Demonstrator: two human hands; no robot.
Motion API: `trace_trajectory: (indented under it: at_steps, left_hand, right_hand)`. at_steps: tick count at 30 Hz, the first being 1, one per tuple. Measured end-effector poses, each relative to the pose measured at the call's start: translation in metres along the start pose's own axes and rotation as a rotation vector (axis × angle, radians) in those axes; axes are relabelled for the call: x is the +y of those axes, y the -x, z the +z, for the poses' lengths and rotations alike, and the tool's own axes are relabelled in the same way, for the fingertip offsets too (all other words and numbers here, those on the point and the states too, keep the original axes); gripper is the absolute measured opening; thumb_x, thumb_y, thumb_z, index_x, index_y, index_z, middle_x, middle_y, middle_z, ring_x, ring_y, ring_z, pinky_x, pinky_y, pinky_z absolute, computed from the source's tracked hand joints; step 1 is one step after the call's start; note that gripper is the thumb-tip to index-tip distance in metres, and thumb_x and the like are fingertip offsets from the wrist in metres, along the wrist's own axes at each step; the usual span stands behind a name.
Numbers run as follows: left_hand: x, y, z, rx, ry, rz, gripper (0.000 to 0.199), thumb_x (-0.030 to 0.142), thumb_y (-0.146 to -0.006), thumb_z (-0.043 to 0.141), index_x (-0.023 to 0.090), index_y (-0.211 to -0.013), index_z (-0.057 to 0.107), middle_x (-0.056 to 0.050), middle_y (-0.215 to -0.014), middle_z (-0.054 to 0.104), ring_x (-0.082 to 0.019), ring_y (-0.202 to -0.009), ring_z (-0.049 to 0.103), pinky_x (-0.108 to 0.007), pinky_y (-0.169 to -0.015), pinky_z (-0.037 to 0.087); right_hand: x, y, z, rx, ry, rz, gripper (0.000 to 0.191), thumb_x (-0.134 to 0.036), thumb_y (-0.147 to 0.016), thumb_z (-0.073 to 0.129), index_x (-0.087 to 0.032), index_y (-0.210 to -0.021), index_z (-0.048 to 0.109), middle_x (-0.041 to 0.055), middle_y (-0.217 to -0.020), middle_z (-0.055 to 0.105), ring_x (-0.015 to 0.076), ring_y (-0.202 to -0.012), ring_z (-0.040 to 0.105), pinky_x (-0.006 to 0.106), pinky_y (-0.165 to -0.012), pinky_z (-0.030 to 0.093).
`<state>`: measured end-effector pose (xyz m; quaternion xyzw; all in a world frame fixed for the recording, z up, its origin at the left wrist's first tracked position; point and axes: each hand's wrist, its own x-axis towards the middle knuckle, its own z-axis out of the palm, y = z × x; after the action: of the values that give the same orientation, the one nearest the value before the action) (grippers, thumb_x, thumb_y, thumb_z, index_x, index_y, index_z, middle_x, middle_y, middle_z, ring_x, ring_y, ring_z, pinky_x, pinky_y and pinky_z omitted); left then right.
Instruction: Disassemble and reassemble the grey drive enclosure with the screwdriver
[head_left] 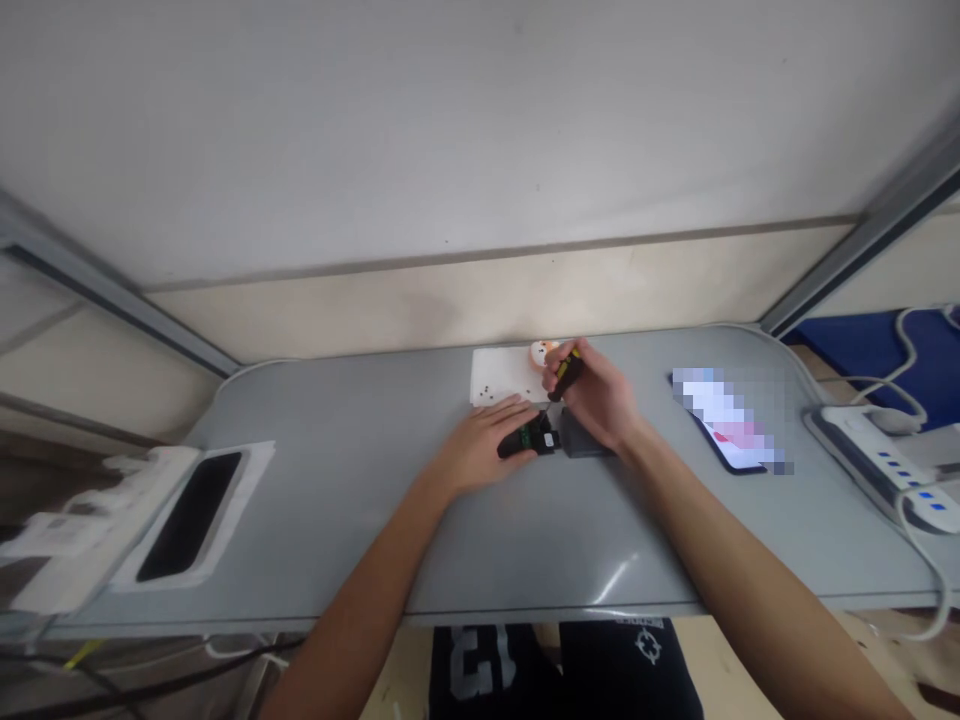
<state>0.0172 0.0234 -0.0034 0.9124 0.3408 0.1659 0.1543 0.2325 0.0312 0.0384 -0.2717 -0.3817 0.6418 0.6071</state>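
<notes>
My left hand (476,448) lies over a black device with a green circuit board (531,436), its fingers along the far side and its thumb along the near side. My right hand (606,398) is closed round the black-and-yellow handle of a screwdriver (568,374). The screwdriver tilts down toward the device; whether its tip touches is too small to tell. Under my right wrist sits a dark grey block (581,436) beside the device. Several tiny dark pieces, perhaps screws (486,392), lie on a white sheet (495,370) just beyond my left fingers.
A small orange-and-white round figure (541,354) stands at the sheet's edge. On the right are a lit phone (724,425) and a power strip (885,470) with cables. A dark phone (191,515) lies on white material at left. Metal posts flank the grey table (337,480).
</notes>
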Motion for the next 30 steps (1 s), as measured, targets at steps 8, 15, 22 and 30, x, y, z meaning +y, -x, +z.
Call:
trace_trajectory:
  at_steps: [8,15,22,30]
  left_hand:
    - [0.000,-0.002,0.001,0.048,0.037,0.016,0.049,0.039,-0.094,0.070,0.029,-0.141,0.059,-0.004,-0.144,0.064,-0.025,-0.138,0.058,-0.047,-0.118,0.045]
    - [0.000,-0.002,0.004,0.060,0.042,0.000,0.031,0.037,-0.091,0.072,0.026,-0.121,0.070,-0.006,-0.141,0.066,-0.026,-0.136,0.059,-0.048,-0.116,0.047]
    - [-0.002,-0.001,0.004,0.088,0.050,0.036,0.026,0.038,-0.093,0.071,0.028,-0.116,0.073,-0.006,-0.140,0.067,-0.025,-0.131,0.062,-0.047,-0.115,0.048]
    - [-0.003,0.001,0.004,0.093,0.024,0.054,0.027,0.039,-0.095,0.069,0.029,-0.119,0.073,-0.005,-0.140,0.067,-0.025,-0.132,0.062,-0.047,-0.117,0.048]
  right_hand:
    - [0.006,-0.002,-0.003,0.036,0.015,-0.048,0.049,-0.056,-0.083,0.079,-0.025,-0.075,0.042,-0.0077,-0.062,0.025,0.0101,-0.051,0.027,0.024,-0.049,0.032]
    - [-0.004,-0.002,-0.003,0.006,-0.056,0.036,0.038,-0.061,-0.087,0.070,-0.024,-0.094,0.066,-0.0011,-0.075,0.050,0.0127,-0.064,0.048,0.029,-0.062,0.045]
    - [0.008,-0.004,-0.008,0.086,0.059,-0.085,0.046,-0.054,-0.082,0.080,-0.025,-0.078,0.045,-0.0066,-0.064,0.040,0.0104,-0.055,0.040,0.026,-0.054,0.038]
    - [0.004,-0.003,-0.004,0.006,0.018,-0.035,0.043,-0.063,-0.082,0.075,-0.023,-0.081,0.057,0.0018,-0.086,0.057,0.0149,-0.072,0.056,0.031,-0.068,0.048]
